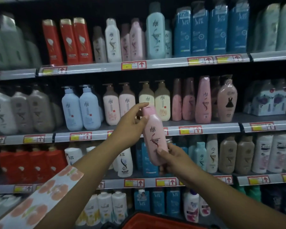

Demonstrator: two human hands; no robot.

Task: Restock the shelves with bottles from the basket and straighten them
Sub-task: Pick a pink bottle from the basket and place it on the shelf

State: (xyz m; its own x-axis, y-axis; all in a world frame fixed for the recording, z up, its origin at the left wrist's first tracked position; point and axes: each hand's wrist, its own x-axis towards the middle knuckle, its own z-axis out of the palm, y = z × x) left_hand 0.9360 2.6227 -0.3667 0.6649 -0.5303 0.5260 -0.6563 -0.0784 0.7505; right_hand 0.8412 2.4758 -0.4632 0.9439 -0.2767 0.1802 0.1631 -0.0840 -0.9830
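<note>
**One pink bottle held up in two hands before the shelves**

Head view: one pink bottle (153, 136) is held at the centre, tilted, cap toward 11 o'clock. The right hand (173, 160) grips its base from 5 o'clock, thumb across the front; the left hand (130, 124) curls round the neck, forefinger stretched over the cap. Four shelf rails show. On the second shelf (205, 128), at 12 o'clock behind the bottle, stand two cream pump bottles (153, 100), two pink ones beside them. Rows are packed, with little open room. The red basket (157, 221) rim sits at 6 o'clock.
</note>
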